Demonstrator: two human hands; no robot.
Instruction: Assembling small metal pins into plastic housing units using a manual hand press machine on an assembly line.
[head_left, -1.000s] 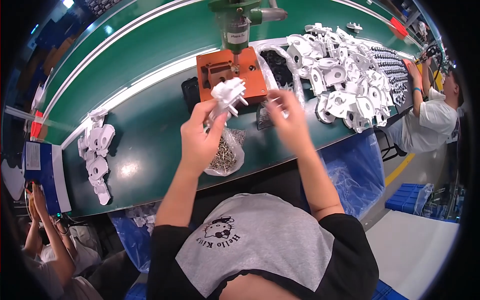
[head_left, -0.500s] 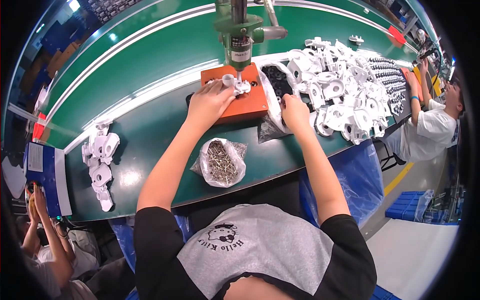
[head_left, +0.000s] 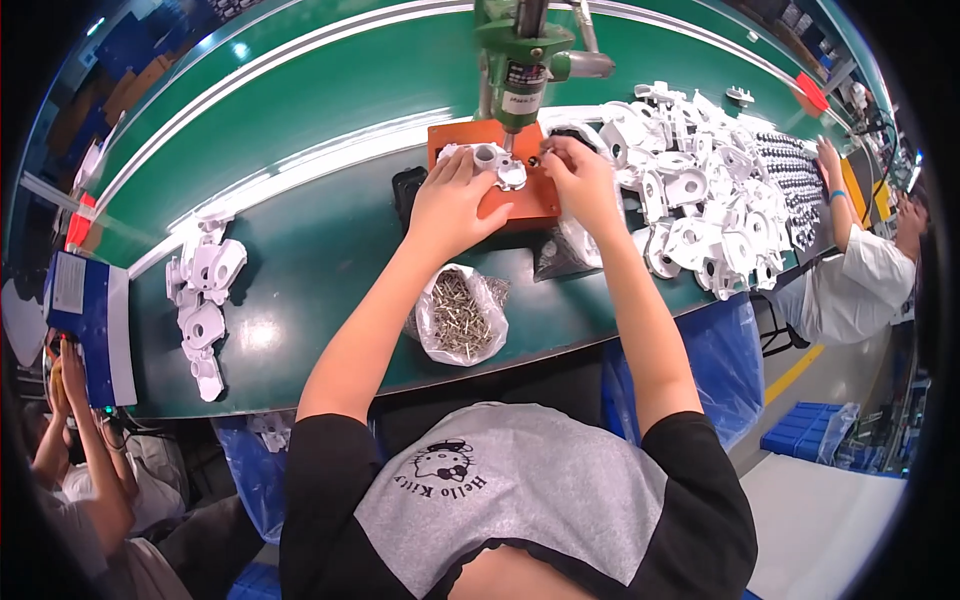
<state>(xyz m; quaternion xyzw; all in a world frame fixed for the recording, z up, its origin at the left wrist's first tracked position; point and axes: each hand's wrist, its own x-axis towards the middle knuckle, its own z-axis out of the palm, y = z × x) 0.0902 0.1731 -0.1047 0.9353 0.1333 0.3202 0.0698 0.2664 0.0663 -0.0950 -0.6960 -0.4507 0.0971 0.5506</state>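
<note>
A white plastic fitting [head_left: 511, 176] with a round collar sits on the orange fixture block [head_left: 535, 204], under the spindle of a green press [head_left: 522, 100]. My left hand [head_left: 452, 208] lays its fingers over the fitting's left side, its thumb stretched apart along the block's near side. At the block's right edge, my right hand [head_left: 582, 180] is closed in a pinch; what sits between the fingertips is too small to make out. Beside that wrist, a clear plastic bag [head_left: 578, 243] is partly hidden by my hand and forearm.
A bag of metal pins or screws [head_left: 462, 318] stands near the front edge. White plastic parts [head_left: 690, 235] are heaped at right, beside rows of small dark round pieces [head_left: 790, 180]. More white parts [head_left: 203, 325] lie at left. Other people work at both sides.
My right hand has come up from the bag to the block's right edge. My left thumb has spread away from the white fitting. The whole view has shifted slightly.
</note>
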